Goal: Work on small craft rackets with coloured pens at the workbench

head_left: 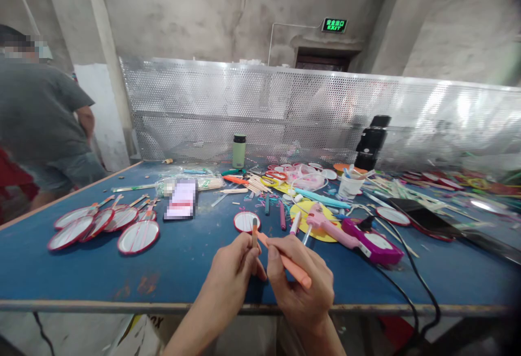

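Note:
My left hand [234, 266] is closed in a pinch on a short wooden stick [254, 231] that stands upright over the blue table [183, 258]. Just right of it, my right hand [303, 285] is closed round an orange pen-like tool [288, 264], whose tip meets the stick. Both hands hover above the table's near edge. A small round white disc with a red rim [245, 221] lies just beyond them. A pink glue gun [325, 224] rests on a yellow disc [303, 210] to the right.
Several red-rimmed round fans with stick handles [106, 223] lie at the left. A purple device [372, 242] with a black cable, a white cup [350, 185], a green bottle [239, 151] and loose sticks clutter the far side. A person [40, 122] stands at the left. Perforated metal panel [325, 112] behind.

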{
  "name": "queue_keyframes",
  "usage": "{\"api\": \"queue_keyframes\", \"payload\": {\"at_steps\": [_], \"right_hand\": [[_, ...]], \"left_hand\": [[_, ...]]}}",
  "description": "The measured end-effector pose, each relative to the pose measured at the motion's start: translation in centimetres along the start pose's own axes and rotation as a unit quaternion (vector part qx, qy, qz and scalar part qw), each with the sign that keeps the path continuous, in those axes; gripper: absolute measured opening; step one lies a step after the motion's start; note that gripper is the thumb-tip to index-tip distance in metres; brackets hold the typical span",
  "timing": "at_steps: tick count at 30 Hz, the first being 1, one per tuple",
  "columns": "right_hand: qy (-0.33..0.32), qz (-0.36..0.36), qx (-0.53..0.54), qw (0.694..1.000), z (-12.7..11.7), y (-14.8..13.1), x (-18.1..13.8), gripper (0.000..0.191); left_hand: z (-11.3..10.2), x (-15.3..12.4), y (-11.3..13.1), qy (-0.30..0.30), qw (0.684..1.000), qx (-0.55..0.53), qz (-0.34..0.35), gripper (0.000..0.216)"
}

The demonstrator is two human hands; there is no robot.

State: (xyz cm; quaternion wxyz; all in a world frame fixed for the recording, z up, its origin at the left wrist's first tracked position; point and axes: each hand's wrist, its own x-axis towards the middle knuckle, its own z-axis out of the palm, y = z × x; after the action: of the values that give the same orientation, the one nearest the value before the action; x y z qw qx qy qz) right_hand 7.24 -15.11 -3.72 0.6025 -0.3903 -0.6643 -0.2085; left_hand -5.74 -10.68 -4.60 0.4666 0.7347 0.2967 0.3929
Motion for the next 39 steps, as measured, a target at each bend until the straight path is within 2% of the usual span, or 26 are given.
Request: {"api": "queue_keyframes", "payload": {"at_steps": [6,23,39], "right_hand": [[-0.016,0.003,-0.006,1.0,-0.02,-0.1,-0.01,0.013],[0.015,0.009,-0.02,1.0,0.0,-0.03,0.05,0.013],[-0.013,0.004,-0.016,1.0,-0.02,0.06,0.04,0.013]], "left_hand": [[0.03,0.0,0.1,0.006,1.0,-0.005,0.001,0.023],[-0.05,-0.02,-0.04,0.0,1.0,-0.003,-0.007,0.027],[0.06,0.02,-0.09,0.004,1.0,-0.005,-0.001,0.026]]}}
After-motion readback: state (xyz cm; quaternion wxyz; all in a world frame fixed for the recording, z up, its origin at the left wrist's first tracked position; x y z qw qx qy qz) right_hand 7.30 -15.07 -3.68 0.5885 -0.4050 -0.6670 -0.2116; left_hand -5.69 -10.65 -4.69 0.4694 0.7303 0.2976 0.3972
